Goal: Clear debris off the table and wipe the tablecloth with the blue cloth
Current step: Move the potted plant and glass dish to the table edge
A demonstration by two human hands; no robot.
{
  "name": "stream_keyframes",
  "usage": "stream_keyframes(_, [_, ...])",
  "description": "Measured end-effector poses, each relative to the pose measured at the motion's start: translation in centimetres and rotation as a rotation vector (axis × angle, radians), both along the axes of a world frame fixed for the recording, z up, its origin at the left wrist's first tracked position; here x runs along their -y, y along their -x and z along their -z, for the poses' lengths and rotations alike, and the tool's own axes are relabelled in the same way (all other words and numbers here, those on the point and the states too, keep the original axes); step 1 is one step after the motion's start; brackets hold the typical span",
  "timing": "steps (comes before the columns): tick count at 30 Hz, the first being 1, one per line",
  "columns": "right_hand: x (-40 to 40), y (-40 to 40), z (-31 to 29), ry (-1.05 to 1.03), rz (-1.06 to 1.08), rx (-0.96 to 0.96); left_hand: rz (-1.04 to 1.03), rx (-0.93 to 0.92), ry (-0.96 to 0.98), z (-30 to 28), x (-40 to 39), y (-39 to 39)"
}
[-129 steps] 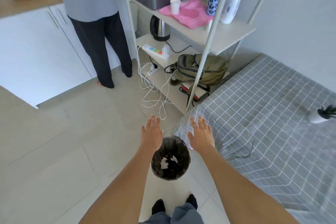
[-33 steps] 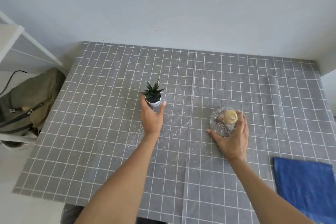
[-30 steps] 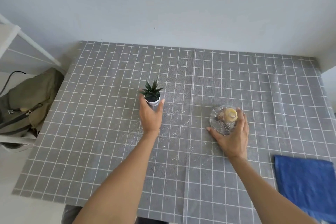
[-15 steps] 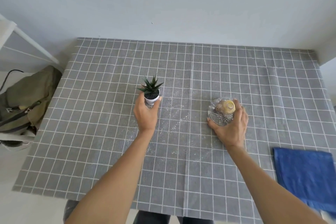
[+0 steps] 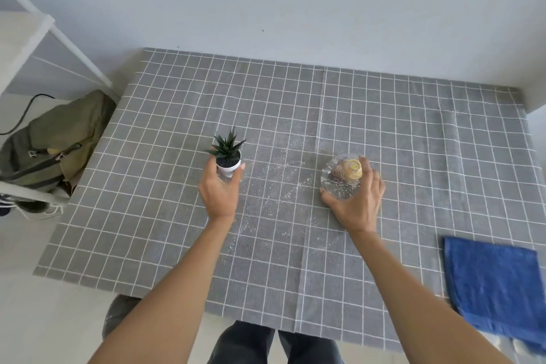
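Left hand (image 5: 219,193) grips potted succulent (image 5: 227,156), right hand (image 5: 356,197) grips glass jar (image 5: 342,177), mid-frame. Lift both straight up, park clear of crumbs (image 5: 283,183). Blue cloth (image 5: 499,289) lower right on bench.

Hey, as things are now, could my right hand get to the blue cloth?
Probably not straight away: your right hand is gripping the glass bowl. The blue cloth lies flat to its right near the table edge, with only bare tablecloth between, so once the bowl is set down the way looks free.
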State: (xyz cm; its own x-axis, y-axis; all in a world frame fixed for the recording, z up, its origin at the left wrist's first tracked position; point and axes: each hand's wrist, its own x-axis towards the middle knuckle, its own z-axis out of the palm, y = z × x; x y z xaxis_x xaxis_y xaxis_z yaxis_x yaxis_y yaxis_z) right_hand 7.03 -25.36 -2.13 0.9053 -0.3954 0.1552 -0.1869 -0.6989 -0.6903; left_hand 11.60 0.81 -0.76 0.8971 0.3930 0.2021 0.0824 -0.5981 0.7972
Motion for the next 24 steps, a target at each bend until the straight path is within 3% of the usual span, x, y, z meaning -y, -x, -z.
stream_keyframes(24, [-22.7,-8.5,-4.1,0.006,-0.617,0.205,-0.405,0.012,0.076,-3.3,-14.1,5.9])
